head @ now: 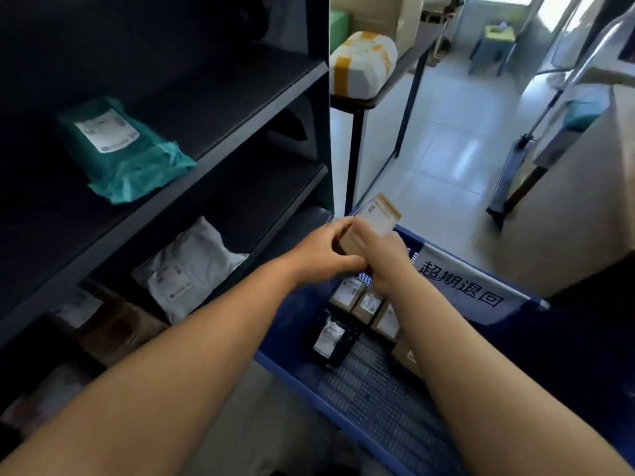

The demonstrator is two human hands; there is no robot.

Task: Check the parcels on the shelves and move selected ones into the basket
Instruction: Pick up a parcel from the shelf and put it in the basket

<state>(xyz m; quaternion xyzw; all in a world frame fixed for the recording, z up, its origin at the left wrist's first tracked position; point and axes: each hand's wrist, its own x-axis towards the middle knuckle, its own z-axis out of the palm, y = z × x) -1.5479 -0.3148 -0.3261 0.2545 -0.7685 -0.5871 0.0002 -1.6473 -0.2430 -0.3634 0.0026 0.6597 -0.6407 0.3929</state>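
Both hands hold one small brown cardboard parcel (376, 219) with a white label above the blue basket (292, 369). My left hand (326, 252) grips its near left end and my right hand (385, 259) curls round its right side. Inside the basket lie three small brown boxes (367, 304) in a row, a black bag parcel (331, 338) and part of another brown box (405, 355). On the dark shelf unit (240, 139) a green bag parcel (117, 149) lies on one shelf and a white bag parcel (185, 269) on the shelf below.
Brown boxes (113, 324) sit on the lowest shelves at left. The basket's far side carries a white sign (464, 280) with printed characters. A table (378, 91) bears a large taped white parcel (364, 63). A large cardboard box (584, 201) stands at right on the tiled floor.
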